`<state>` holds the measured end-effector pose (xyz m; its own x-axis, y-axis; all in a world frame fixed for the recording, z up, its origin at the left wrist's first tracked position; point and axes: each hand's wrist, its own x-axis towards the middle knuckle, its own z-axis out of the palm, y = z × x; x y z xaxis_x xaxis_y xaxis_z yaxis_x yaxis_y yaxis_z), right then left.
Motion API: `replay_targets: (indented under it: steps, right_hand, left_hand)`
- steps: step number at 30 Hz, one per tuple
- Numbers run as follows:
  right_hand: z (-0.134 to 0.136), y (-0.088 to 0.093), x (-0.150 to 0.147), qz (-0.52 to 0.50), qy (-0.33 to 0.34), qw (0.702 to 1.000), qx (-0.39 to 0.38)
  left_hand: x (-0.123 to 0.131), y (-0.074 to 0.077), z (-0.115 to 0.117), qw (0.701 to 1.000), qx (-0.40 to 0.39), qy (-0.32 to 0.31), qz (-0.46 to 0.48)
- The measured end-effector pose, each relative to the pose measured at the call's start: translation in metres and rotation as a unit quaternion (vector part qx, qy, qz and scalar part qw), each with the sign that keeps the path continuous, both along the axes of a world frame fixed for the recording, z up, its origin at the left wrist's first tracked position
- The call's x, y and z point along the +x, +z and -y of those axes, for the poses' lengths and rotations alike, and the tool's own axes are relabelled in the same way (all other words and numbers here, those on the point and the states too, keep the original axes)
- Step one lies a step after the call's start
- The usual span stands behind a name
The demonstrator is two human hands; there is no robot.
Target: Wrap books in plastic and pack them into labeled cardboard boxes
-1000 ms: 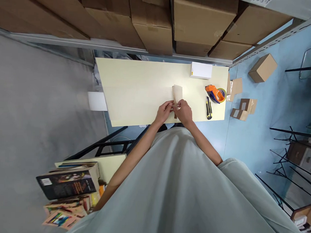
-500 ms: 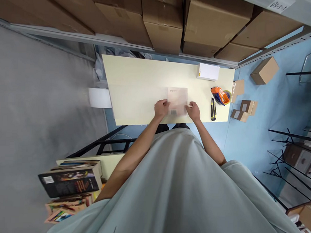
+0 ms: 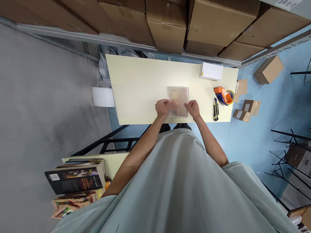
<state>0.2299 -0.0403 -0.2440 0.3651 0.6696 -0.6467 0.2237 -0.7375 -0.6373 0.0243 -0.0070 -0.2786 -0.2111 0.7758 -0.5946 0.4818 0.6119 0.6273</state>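
Observation:
A flat, pale pinkish packet in a clear wrapper lies on the cream table near its front edge. My left hand grips the packet's left edge with curled fingers. My right hand pinches its right edge the same way. The packet sits between both hands, with a small dark label at its near end.
On the table's right side are a white box, an orange tape dispenser and a yellow-black utility knife. Cardboard boxes fill the shelf behind. Small boxes lie on the blue floor. Books are stacked at lower left.
A second ago both hands met at the near end of the packet, which looked narrow and on edge. The hands then spread apart and the packet now lies flat and wide between them.

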Motion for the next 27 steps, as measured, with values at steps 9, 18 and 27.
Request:
replay_targets:
  steps: [9,18,27]
  right_hand:
    - [-0.002,0.057,-0.055,0.015,0.085,0.995,0.058]
    - [-0.016,0.056,-0.128,0.061,0.191,0.977,0.065]
    - [-0.027,0.031,-0.167,0.041,0.298,0.953,0.014]
  left_hand:
    - [-0.006,0.006,0.002,0.999,0.021,-0.018,0.023]
    - [-0.071,0.033,0.004,0.971,-0.022,-0.011,0.236]
    - [-0.113,0.023,0.007,0.987,-0.004,0.060,0.147]
